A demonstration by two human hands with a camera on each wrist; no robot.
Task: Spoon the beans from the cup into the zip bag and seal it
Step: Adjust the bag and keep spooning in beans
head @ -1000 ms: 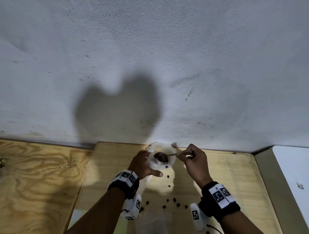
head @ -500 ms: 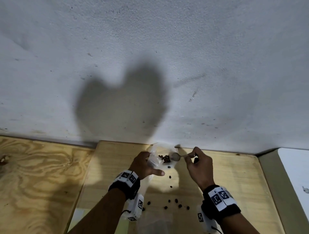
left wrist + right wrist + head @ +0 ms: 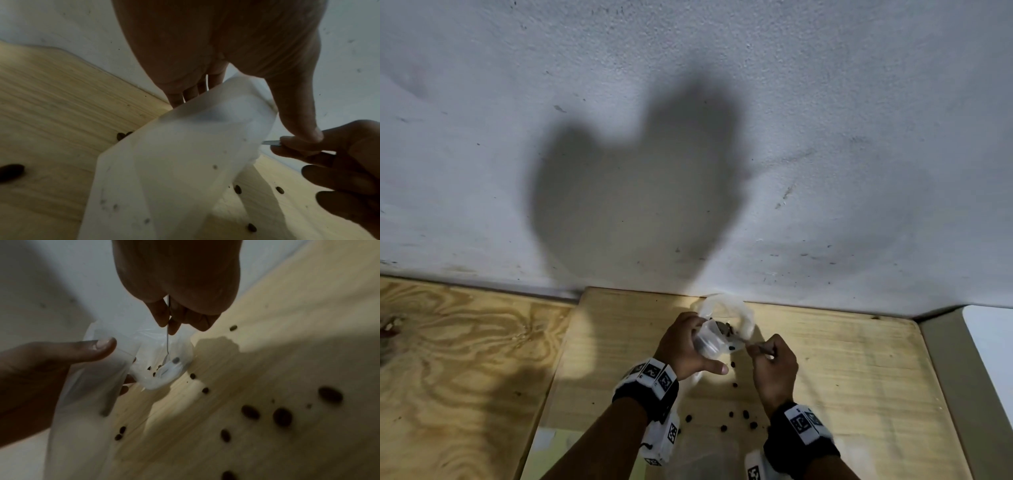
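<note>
Spooned beans over a held-open zip bag, close to the wall.

Gripped the zip bag (image 3: 722, 329) in the left hand (image 3: 681, 346), fingers curled round the translucent plastic, thumb stretched out toward the right; kept its mouth up and open above the wooden table (image 3: 842, 370). Pinched the thin metal spoon (image 3: 167, 340) between thumb and fingertips of the right hand (image 3: 774, 363), bowl dipped into the bag's opening. Held a few dark beans (image 3: 726, 329) at the spoon's bowl inside the bag, more resting lower in the plastic. Left loose spilled beans (image 3: 739, 416) scattered over the table, between the two wrists. Could not make out the cup for certain.
</note>
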